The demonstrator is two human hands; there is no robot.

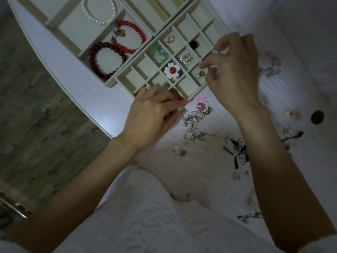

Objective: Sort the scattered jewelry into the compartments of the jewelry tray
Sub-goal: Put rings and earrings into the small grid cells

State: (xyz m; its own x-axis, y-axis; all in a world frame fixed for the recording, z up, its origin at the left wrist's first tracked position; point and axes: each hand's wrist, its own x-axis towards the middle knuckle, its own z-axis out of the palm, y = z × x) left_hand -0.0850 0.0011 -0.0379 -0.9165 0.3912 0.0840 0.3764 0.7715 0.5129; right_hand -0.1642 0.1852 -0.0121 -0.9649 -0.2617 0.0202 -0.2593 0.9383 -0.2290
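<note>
A small pale piece of jewelry (214,67), too blurred to identify, is being pinched by the right hand (231,70) over the right edge of the cream, many-celled jewelry tray (189,96), while a pink item (176,97) is being gripped by the left hand (153,114) at the tray's near rim.

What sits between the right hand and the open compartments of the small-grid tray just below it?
Nothing visible. The right hand hovers over the near-right corner of the tray, fingers curled on something small and pale; what it is cannot be told. The compartment under it looks empty.
</note>
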